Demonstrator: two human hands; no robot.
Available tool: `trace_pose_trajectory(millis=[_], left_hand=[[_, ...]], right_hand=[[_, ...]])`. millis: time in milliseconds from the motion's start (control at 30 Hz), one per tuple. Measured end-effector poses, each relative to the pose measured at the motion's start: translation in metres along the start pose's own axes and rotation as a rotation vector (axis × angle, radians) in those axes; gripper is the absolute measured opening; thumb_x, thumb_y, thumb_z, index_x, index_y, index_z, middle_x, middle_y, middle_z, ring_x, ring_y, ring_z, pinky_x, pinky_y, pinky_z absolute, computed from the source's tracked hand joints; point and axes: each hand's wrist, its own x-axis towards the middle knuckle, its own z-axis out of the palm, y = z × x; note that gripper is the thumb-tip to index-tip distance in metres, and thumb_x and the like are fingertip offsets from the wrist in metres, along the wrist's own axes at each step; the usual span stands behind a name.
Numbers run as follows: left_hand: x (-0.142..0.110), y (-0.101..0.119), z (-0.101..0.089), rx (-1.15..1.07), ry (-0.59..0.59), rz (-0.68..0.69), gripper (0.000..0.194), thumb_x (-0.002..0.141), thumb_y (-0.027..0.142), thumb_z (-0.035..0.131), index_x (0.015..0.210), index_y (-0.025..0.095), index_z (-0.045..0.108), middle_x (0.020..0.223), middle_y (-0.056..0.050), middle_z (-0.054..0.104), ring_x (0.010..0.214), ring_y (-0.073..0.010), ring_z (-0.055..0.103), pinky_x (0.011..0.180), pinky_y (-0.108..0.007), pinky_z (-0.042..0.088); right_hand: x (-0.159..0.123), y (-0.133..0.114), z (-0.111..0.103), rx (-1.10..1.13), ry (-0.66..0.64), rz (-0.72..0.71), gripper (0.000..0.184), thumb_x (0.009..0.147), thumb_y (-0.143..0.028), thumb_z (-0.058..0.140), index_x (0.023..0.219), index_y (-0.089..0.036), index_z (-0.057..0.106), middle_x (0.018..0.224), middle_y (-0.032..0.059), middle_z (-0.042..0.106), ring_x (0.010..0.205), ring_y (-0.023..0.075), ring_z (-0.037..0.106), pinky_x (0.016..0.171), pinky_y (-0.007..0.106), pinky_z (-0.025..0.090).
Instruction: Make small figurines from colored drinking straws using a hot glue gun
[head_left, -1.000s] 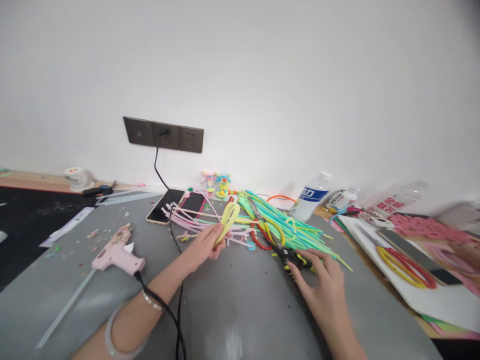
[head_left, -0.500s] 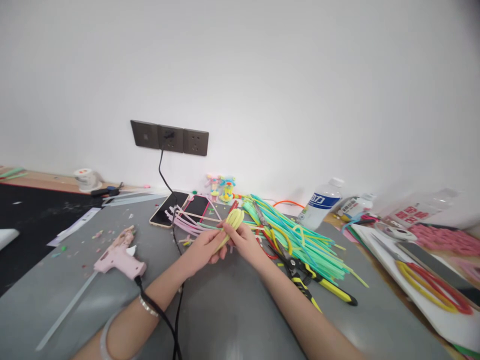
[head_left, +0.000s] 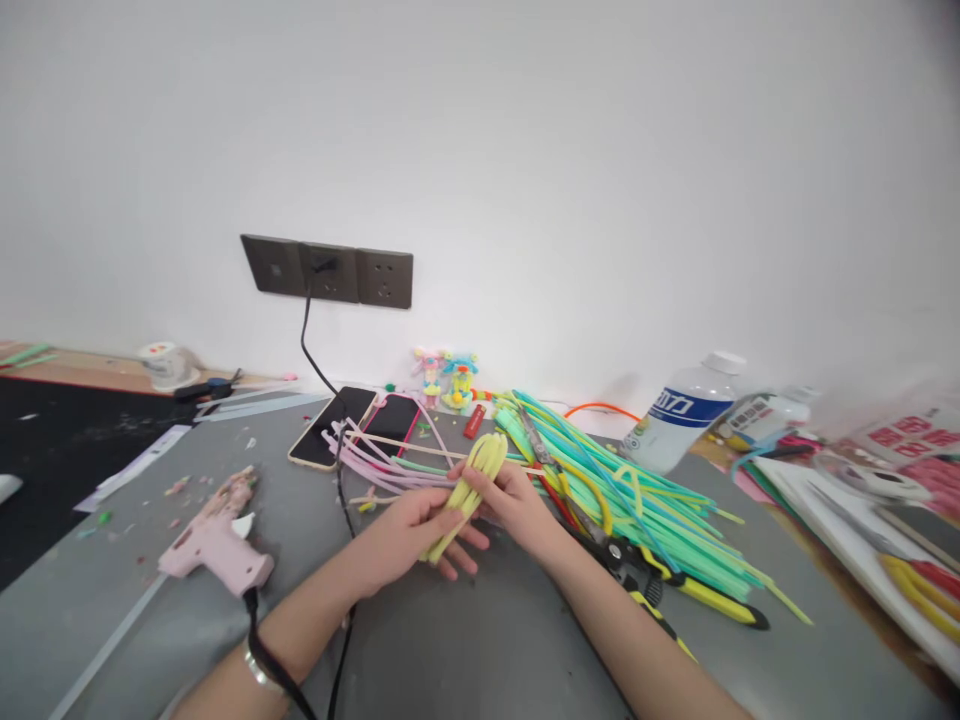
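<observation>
A bundle of pale yellow pipe cleaners [head_left: 489,455], bent into loops at the top, is held between my two hands above the middle of the table. My left hand [head_left: 409,530] has its thumb against the lower part of the bundle, while its other fingers stretch out partly behind it. Higher up, my right hand [head_left: 514,505] grips the bundle between thumb and fingers. Lilac pipe cleaners [head_left: 367,455] lie just beyond my left hand. A heap of green pipe cleaners [head_left: 660,510] spreads to the right of my right hand.
A pink glue gun [head_left: 217,545] lies at left, its black cord [head_left: 341,500] crossing near my left arm. Two phones [head_left: 334,425] lie behind. Pliers [head_left: 630,560] and scissors [head_left: 592,490] rest by the green heap. Small figures [head_left: 459,380] and a bottle [head_left: 686,410] stand near the wall.
My hands and the yellow bundle have come slightly lower and nearer. The loops show more fully, and my left fingers have spread out beneath the bundle. The view has shifted a little.
</observation>
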Motion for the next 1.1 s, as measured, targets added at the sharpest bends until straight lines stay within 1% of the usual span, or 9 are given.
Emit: trace_pose_trajectory(millis=[300,433,500,600,700,800,867,1000,1100], left_hand=[[0.001,0.004,-0.002,0.133,0.129,0.079,0.057,0.083,0.066,0.059,0.099,0.014,0.074,0.087,-0.012,0.077,0.069,-0.0235,0.072,0.063,-0.033,0.057],[0.001,0.005,-0.005,0.27,0.183,0.188,0.05,0.09,0.058,0.054,0.102,0.015,0.076,0.093,-0.012,0.076,0.079,-0.0252,0.071,0.066,-0.032,0.056],[0.001,0.005,-0.008,0.295,0.233,0.234,0.048,0.092,0.055,0.052,0.103,0.015,0.076,0.092,-0.011,0.075,0.08,-0.024,0.07,0.067,-0.03,0.054],[0.001,0.005,-0.015,0.322,0.352,0.319,0.046,0.095,0.052,0.048,0.101,0.015,0.074,0.076,-0.006,0.068,0.064,-0.0166,0.059,0.058,-0.025,0.047],[0.0,0.003,-0.019,0.343,0.448,0.365,0.043,0.097,0.05,0.046,0.101,0.016,0.071,0.058,0.003,0.046,0.051,-0.0122,0.04,0.048,-0.022,0.031],[-0.001,0.005,-0.017,0.357,0.424,0.354,0.043,0.099,0.048,0.041,0.1,0.016,0.069,0.055,0.006,0.031,0.05,-0.0119,0.031,0.048,-0.023,0.022],[-0.003,0.008,-0.012,0.417,0.397,0.348,0.041,0.1,0.044,0.039,0.096,0.016,0.069,0.056,0.006,0.034,0.051,-0.0121,0.033,0.049,-0.024,0.024],[-0.003,0.013,-0.004,0.571,0.241,0.399,0.032,0.097,0.033,0.046,0.081,0.016,0.068,0.068,0.0,0.057,0.063,-0.0136,0.048,0.06,-0.024,0.034],[-0.002,0.012,-0.004,0.503,0.178,0.374,0.03,0.095,0.033,0.049,0.078,0.016,0.067,0.07,-0.001,0.06,0.064,-0.0133,0.05,0.06,-0.023,0.037]], right_hand=[[-0.003,-0.006,-0.002,0.142,0.102,0.067,0.048,0.072,-0.063,0.075,0.073,-0.016,0.066,0.057,-0.0045,0.052,0.046,0.0073,0.043,0.046,0.021,0.036],[-0.002,-0.003,-0.005,0.11,0.151,0.067,0.056,0.07,-0.071,0.071,0.064,-0.016,0.06,0.038,-0.0113,0.031,0.032,0.0036,0.022,0.034,0.019,0.019],[-0.004,-0.002,-0.008,0.097,0.136,0.076,0.057,0.074,-0.073,0.066,0.064,-0.017,0.058,0.033,-0.0136,0.024,0.027,0.0041,0.021,0.031,0.019,0.015],[-0.008,-0.003,-0.009,0.012,0.02,0.133,0.053,0.081,-0.069,0.062,0.07,-0.017,0.057,0.034,-0.0125,0.032,0.025,0.0054,0.028,0.028,0.018,0.02],[-0.011,-0.008,-0.006,-0.101,0.002,0.145,0.049,0.083,-0.063,0.063,0.098,-0.016,0.059,0.039,-0.0129,0.04,0.026,0.0065,0.032,0.028,0.017,0.023],[-0.012,-0.011,-0.002,-0.082,0.221,-0.002,0.066,0.084,-0.061,0.064,0.129,-0.017,0.045,0.043,-0.0145,0.04,0.031,0.0075,0.03,0.031,0.017,0.023],[-0.013,-0.012,0.002,-0.015,0.274,-0.107,0.067,0.085,-0.059,0.065,0.133,-0.018,0.043,0.047,-0.0135,0.04,0.036,0.0072,0.028,0.034,0.018,0.023],[-0.017,-0.005,0.014,0.086,0.105,-0.144,0.037,0.089,-0.052,0.064,0.101,-0.017,0.064,0.053,-0.0088,0.044,0.039,0.0041,0.028,0.038,0.018,0.024],[-0.018,0.001,0.023,0.126,0.102,-0.141,0.035,0.09,-0.049,0.065,0.078,-0.016,0.062,0.054,-0.0068,0.048,0.036,0.0027,0.034,0.037,0.017,0.026]])
